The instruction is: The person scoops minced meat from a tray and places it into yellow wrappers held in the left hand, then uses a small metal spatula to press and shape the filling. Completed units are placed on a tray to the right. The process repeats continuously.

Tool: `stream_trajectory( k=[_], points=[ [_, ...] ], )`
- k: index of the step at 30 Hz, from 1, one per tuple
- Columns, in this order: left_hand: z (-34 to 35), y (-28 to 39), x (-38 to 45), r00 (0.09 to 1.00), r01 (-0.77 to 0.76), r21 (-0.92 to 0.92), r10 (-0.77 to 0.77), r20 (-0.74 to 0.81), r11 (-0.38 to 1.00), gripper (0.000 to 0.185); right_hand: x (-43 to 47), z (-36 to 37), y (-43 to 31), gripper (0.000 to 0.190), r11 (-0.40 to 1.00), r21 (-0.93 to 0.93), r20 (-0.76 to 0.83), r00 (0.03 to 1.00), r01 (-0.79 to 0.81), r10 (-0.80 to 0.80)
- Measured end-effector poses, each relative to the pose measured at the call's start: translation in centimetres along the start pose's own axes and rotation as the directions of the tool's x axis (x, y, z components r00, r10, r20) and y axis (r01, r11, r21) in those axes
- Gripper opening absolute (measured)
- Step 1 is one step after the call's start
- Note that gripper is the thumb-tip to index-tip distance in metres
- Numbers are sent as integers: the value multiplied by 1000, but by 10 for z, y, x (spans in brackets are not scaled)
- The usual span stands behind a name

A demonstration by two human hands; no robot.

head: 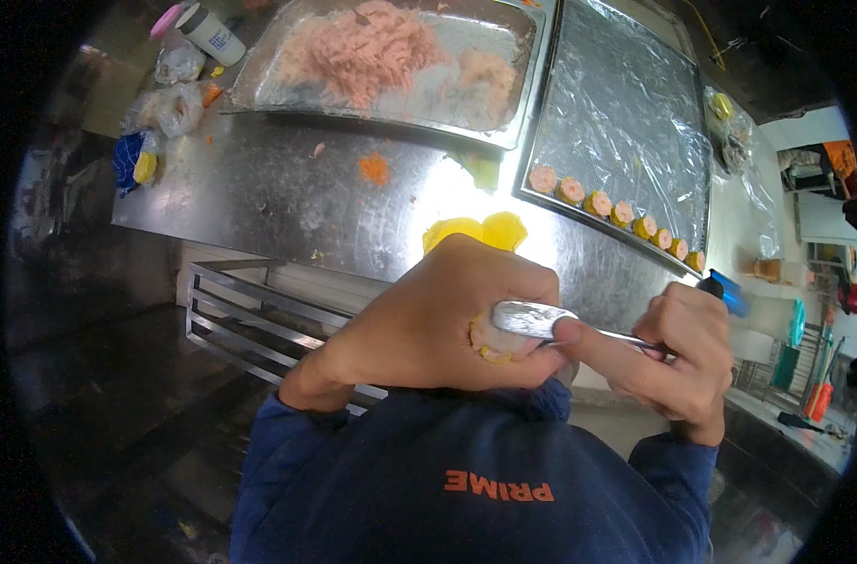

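Observation:
Cupped in the ring of my left hand's [428,317] thumb and fingers is a small dumpling [490,341] with a yellow wrapper edge and pale pink filling. My right hand [671,352] grips a narrow metal spatula [534,319], its index finger stretched along the blade. The flat blade lies over the dumpling's top, hiding part of it. Just beyond my left hand, yellow round dumpling wrappers [502,230] rest on the steel table. Pink minced filling [372,49] is heaped in a large metal tray [463,134] farther back.
A plastic-lined tray [619,92] at right bears a row of several filled dumplings [597,204] along its near edge. Orange crumbs [374,169] dot the steel table [273,183]. A white tumbler [213,37] and plastic bags [179,109] stand at left. A metal rack [259,324] is below the edge.

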State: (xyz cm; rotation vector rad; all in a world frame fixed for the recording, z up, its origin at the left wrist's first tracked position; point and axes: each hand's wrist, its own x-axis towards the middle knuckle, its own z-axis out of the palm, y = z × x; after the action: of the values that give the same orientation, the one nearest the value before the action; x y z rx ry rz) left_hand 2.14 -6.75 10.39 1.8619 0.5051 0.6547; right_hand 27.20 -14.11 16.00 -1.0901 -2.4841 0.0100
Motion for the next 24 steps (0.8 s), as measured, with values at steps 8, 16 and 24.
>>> stream_trajectory(
  k=[8,16,24],
  points=[
    [1,12,-8,960,277,-222,-277,32,935,30,-9,-6,5,61,998,57,-35,999,-18,20],
    [0,8,-8,995,96,22,-97,27,995,31,-7,0,-1,60,999,30,-36,999,-22,23],
    [3,11,-7,982,190,-246,-185,44,950,31,-7,-2,2,59,996,86,-61,998,-5,11]
  ],
)
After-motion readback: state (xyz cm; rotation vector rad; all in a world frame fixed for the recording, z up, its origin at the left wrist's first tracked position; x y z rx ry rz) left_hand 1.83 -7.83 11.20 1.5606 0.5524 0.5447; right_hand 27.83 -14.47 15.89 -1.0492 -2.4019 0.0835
